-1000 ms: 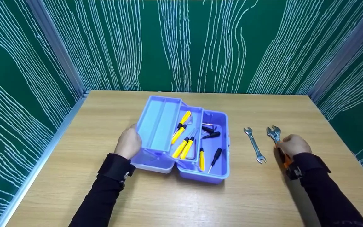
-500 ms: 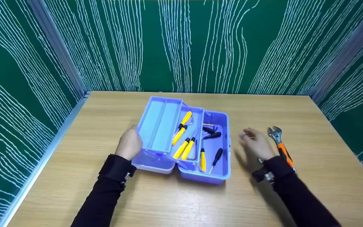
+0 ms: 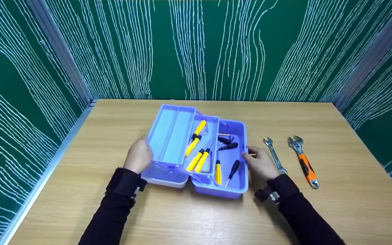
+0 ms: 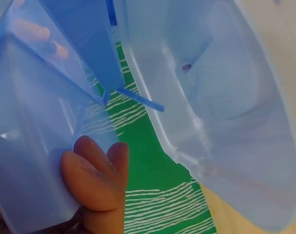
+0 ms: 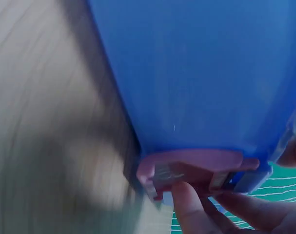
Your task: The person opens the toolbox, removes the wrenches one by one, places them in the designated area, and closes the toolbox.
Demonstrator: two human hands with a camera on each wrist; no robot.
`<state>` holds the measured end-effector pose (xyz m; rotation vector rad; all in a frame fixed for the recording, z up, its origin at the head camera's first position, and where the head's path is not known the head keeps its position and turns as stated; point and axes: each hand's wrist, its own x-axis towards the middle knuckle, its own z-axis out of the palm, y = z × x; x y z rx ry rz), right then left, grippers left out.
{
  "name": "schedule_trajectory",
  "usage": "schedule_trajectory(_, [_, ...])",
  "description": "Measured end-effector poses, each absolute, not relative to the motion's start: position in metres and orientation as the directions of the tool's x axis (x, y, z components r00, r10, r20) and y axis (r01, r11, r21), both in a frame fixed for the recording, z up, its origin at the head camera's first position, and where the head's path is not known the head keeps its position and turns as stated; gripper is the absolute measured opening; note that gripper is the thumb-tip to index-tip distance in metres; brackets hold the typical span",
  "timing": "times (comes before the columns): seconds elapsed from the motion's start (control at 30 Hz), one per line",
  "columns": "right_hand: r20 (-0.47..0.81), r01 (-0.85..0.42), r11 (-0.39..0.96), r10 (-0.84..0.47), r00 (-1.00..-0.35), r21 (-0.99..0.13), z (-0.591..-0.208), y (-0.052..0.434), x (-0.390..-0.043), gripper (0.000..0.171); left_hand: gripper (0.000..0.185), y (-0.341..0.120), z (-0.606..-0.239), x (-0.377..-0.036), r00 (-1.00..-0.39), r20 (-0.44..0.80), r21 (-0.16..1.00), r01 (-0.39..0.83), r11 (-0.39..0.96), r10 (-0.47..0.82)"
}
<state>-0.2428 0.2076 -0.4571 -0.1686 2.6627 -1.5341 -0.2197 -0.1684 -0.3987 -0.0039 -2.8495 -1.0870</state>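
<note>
sleeves: long, black, both arms | wrists: black straps with small metal fittings | hands: bare

The right hand (image 3: pixel 261 164) left the adjustable wrench (image 3: pixel 303 161) for the toolbox (image 3: pixel 231 185) latch.

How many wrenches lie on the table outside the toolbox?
2: a plain steel open-end wrench just right of the right hand, and an orange-handled adjustable wrench further right. None visible inside the toolbox.

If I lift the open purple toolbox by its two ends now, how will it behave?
The toolbox is thin plastic, so probably light and slightly flexible. Its fold-out tray sits high to one side, so it may tip. The loose screwdrivers would likely slide.
</note>
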Motion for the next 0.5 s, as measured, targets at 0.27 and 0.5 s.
schedule_trajectory(0.27, [0.074, -0.117, 0.492, -0.106, -0.992, -0.863, -0.462, 0.203, -0.241, 0.044, 0.046, -0.178, -0.403, -0.218, -0.996, 0.08, 0.748, 0.034, 0.663, -0.04])
schedule_trajectory(0.5, [0.041, -0.075, 0.493, -0.08, -0.996, -0.867, -0.462, 0.204, -0.241, 0.04, 0.043, -0.201, -0.416, -0.219, -0.988, 0.062, 0.845, -0.023, 0.534, -0.141])
